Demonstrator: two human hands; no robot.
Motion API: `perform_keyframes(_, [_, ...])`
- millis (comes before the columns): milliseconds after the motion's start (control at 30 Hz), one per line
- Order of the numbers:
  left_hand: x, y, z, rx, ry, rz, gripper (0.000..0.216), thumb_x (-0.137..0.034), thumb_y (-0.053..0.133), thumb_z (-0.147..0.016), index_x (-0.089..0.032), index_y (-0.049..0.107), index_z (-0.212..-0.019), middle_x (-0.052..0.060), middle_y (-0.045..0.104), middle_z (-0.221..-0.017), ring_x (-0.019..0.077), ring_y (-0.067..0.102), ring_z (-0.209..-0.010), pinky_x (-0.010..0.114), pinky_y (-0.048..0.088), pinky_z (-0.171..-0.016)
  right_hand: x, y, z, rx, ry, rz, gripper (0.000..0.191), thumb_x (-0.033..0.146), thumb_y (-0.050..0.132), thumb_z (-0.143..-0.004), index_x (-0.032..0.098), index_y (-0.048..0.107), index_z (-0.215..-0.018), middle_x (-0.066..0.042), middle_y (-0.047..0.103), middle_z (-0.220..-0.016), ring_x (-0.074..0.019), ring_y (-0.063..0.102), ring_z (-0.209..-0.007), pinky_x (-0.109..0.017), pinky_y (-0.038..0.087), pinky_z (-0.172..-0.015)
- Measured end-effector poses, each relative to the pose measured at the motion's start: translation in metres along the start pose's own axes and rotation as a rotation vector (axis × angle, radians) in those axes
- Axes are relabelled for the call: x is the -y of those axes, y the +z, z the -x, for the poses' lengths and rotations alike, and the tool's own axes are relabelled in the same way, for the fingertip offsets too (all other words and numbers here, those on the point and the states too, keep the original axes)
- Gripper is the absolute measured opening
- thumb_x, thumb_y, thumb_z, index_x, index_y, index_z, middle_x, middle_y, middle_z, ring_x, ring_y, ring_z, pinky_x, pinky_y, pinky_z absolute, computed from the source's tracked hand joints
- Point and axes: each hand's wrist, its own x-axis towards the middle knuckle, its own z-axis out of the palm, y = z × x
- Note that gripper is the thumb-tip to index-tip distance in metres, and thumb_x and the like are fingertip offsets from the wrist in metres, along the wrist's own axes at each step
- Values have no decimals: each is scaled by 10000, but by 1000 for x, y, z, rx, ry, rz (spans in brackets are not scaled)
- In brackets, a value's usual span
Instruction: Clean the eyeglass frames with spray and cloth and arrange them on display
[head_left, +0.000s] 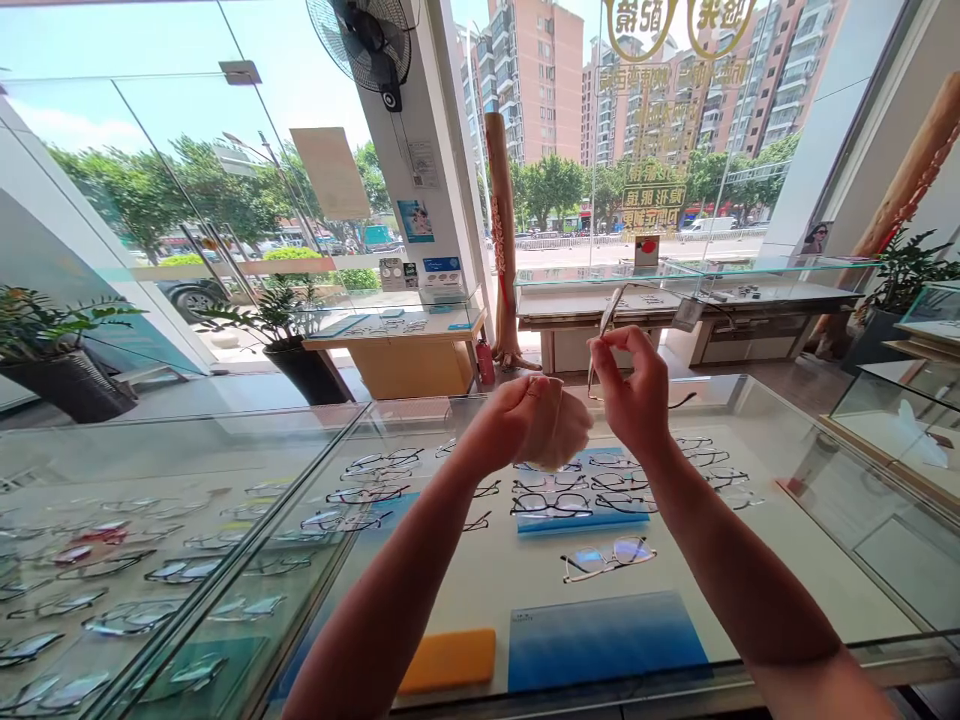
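My right hand (634,388) is raised over the glass display case (795,560), its fingers pinched on a pair of eyeglasses (611,308). The glasses are held on edge, with a thin dark temple reaching out to the right behind the hand. To its left, my left hand (504,425) is closed on a thin, pale cloth (556,432) that bunches and hangs from the fingers. Cloth and glasses are apart. Beneath both hands, several pairs of glasses lie in rows in the case; one clear-lensed pair (609,558) rests nearer to me.
A blue gradient panel (600,640) and an orange block (450,660) lie near the case's front. On the left, another glass case (90,560) holds several frames. Farther off are potted plants (300,350), a red fire extinguisher (484,362), a wooden post (498,220) and window-side counters (570,320).
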Motion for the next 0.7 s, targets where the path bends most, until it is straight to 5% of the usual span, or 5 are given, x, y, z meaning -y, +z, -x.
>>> perform_keyframes(167, [-22, -15, 7, -98, 68, -340, 362, -512, 580, -1044, -214, 637, -847, 5, 577, -724, 152, 514, -646, 293, 425, -583, 4, -14, -10, 192, 171, -351, 194, 455, 665, -1018, 270, 642, -963, -51, 784, -1064, -235, 710, -1050, -442, 519, -1011])
perform_keyframes(300, [-35, -23, 11, -290, 348, -554, 330, -410, 744, -952, -212, 591, -736, 8, 617, -805, 149, 549, -714, 328, 464, -684, 11, -18, -12, 345, 227, -491, 202, 450, 668, -1004, 271, 626, -921, -28, 777, -996, -222, 706, -1013, -449, 533, -1010])
perform_keyframes(367, [-37, -25, 11, -373, 488, -631, 211, -365, 818, -894, -223, 663, -869, 19, 685, -926, 167, 600, -790, 347, 508, -751, 13, -19, -12, 409, 243, -542, 189, 430, 658, -999, 269, 625, -905, -17, 760, -936, -212, 701, -965, -447, 540, -994])
perform_keyframes(500, [-35, -27, 10, -359, 665, -734, 734, -492, 918, -812, -248, 602, -1428, 114, 701, -1368, 247, 687, -1061, 404, 582, -884, 16, -20, -11, 529, 243, -594, 162, 371, 632, -1003, 254, 638, -891, 4, 716, -856, -183, 674, -874, -411, 539, -929])
perform_keyframes(700, [-36, -24, 11, -330, 771, -802, 774, -513, 898, -841, -267, 582, -1503, 127, 705, -1429, 302, 685, -1220, 467, 579, -1007, 27, -26, -6, 647, 214, -575, 145, 296, 597, -1018, 236, 642, -894, 12, 692, -829, -160, 647, -833, -361, 531, -839])
